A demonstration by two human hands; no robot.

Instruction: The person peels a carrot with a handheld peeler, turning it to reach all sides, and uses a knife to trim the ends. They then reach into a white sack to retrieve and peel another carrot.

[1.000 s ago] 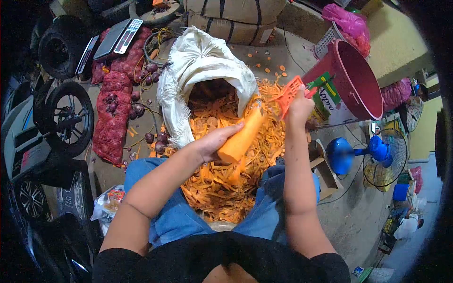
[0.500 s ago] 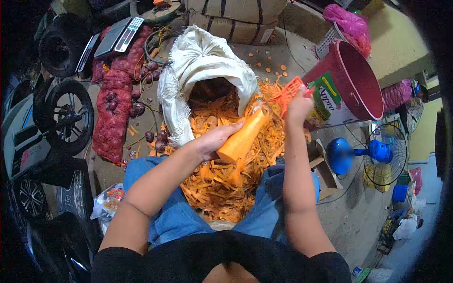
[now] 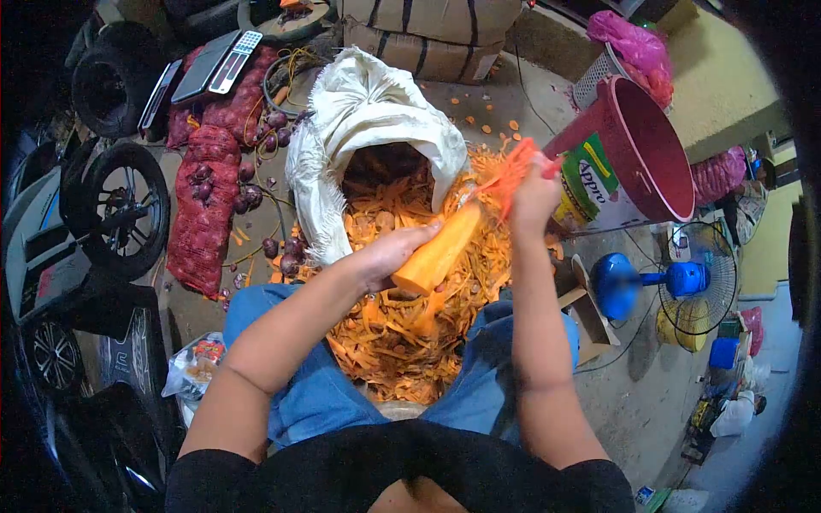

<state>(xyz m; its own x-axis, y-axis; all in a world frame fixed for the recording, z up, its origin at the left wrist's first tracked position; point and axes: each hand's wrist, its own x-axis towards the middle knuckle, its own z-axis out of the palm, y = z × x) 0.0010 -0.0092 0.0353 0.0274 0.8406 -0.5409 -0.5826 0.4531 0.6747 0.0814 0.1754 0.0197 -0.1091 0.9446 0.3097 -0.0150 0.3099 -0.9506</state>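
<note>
My left hand [image 3: 398, 256] grips a thick peeled carrot [image 3: 438, 248] with a flat cut end toward me. The carrot slants up to the right over a heap of orange peelings [image 3: 389, 350] between my knees. In my right hand [image 3: 537, 198] is a red plastic peeler [image 3: 515, 175], blurred by motion, its head right by the carrot's far end. Beyond the hands, a white woven sack [image 3: 372, 111] lies with its mouth facing me, and peelings reach into it.
A red bucket [image 3: 637, 158] with a label stands at the right, near a blue fan [image 3: 688, 278]. Red net bags of onions [image 3: 205, 231] and a scale [image 3: 209, 68] are at the left, beside a motorbike wheel [image 3: 126, 209]. Cardboard boxes [image 3: 419, 51] stand behind the sack.
The peeler has shifted slightly toward the carrot and blurred, with my right hand moving a little left and down. My left hand and the carrot stay nearly in place.
</note>
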